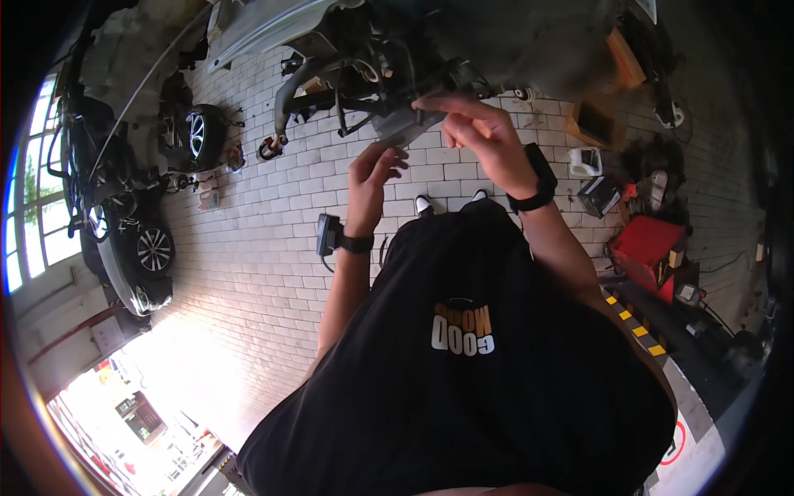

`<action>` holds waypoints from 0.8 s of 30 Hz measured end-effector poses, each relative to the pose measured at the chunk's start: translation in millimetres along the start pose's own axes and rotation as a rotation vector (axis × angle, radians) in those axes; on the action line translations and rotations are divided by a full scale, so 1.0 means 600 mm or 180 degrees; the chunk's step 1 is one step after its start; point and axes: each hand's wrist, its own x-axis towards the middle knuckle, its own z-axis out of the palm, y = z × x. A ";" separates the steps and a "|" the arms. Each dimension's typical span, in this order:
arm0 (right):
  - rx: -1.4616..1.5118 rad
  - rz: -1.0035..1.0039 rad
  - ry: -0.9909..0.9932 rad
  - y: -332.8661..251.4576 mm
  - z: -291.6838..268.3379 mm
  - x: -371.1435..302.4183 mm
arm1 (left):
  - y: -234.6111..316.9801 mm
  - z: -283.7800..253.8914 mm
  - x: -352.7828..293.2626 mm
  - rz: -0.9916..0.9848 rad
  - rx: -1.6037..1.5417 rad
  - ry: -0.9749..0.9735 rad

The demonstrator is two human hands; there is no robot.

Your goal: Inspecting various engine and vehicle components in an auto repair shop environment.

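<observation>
My left hand (374,175) is raised in front of the exposed underparts of a car (364,78), its fingers curled at the near edge of a flat, greyish, see-through piece (403,126). The kind of that piece does not show. To its right is my right hand (492,145), with the index finger stretched left to the piece's far edge and the other fingers loosely bent. Nothing shows in the right palm. A black band circles each wrist, and a small black box (328,235) sits beside the left one.
Brick-patterned floor (273,215) lies below. At the left stand car parts with a wheel (198,136) and another car wheel (154,248). On the right are an open cardboard box (594,124), a white jug (585,161), a black box (600,197) and a red cabinet (649,248).
</observation>
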 end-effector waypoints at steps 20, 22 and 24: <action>-0.1399 0.0063 0.2552 0.230 -0.199 -0.042 | 0.063 0.020 0.063 -0.0125 -0.1967 -0.1495; -0.1992 0.0042 0.2326 0.248 -0.212 -0.037 | 0.069 0.020 0.061 -0.0114 -0.1890 -0.1532; -0.2494 0.0086 0.1997 0.255 -0.217 -0.028 | 0.073 0.018 0.058 -0.0074 -0.1825 -0.1550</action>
